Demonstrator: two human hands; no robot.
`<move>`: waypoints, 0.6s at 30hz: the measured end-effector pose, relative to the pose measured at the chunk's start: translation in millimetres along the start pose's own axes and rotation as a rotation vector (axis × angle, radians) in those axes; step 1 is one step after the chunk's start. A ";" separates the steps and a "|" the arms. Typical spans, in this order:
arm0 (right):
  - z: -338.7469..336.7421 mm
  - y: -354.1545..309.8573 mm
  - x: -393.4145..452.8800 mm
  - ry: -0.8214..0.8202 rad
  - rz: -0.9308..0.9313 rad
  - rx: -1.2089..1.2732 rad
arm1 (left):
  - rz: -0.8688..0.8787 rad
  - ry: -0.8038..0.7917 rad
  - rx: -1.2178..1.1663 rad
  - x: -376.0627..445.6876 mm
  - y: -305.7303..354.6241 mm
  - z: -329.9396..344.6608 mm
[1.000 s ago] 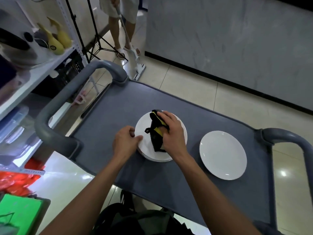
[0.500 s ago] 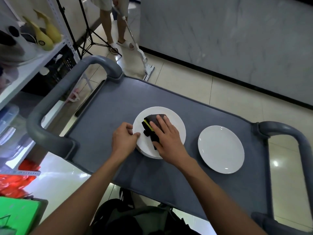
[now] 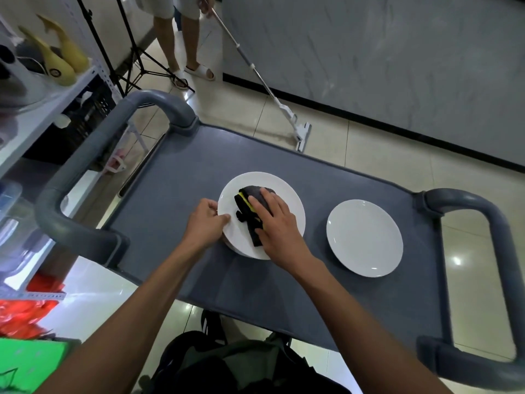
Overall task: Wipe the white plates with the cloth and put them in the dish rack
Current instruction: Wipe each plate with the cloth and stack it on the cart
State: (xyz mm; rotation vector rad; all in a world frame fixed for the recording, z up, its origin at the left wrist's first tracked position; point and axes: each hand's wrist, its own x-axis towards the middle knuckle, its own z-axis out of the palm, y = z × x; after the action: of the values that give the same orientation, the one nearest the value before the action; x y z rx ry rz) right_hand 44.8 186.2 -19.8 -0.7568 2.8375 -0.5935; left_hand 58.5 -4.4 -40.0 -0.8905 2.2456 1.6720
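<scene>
A stack of white plates (image 3: 287, 194) sits on the grey cart top (image 3: 176, 194), left of centre. A dark cloth with a yellow stripe (image 3: 246, 207) lies on the top plate. My right hand (image 3: 275, 223) presses flat on the cloth with straight fingers. My left hand (image 3: 206, 223) pinches the stack's left rim, thumb on top. A single white plate (image 3: 364, 237) lies to the right, apart from both hands. No dish rack is in view.
Grey cart handles rise at the left (image 3: 85, 155) and right (image 3: 494, 251). A person (image 3: 181, 38) mops the floor beyond the cart with a long mop (image 3: 272, 95). A shelf with yellow objects (image 3: 54, 52) stands at the left. A dark bag (image 3: 227, 365) sits below me.
My right hand flattened from a bunched grip onto the cloth and slid it across the top plate. My left hand stayed on the rim. The person with the mop moved right.
</scene>
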 end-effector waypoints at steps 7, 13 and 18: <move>-2.7 -12.2 -13.9 0.045 0.035 0.063 | -0.033 -0.169 -0.221 -9.2 18.0 -3.0; 1.7 -19.8 -18.7 0.057 -0.005 0.029 | -0.055 -0.393 -0.300 -13.3 18.2 -10.2; 5.0 -27.5 -6.4 0.080 -0.084 -0.036 | -0.040 -0.478 -0.313 -11.3 17.0 -15.5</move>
State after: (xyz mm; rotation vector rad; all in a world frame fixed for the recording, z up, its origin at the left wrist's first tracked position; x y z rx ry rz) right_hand 63.8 165.8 -12.8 -0.8817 2.9085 -0.5986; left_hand 60.7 -11.8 -15.5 -0.5104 1.6744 1.9951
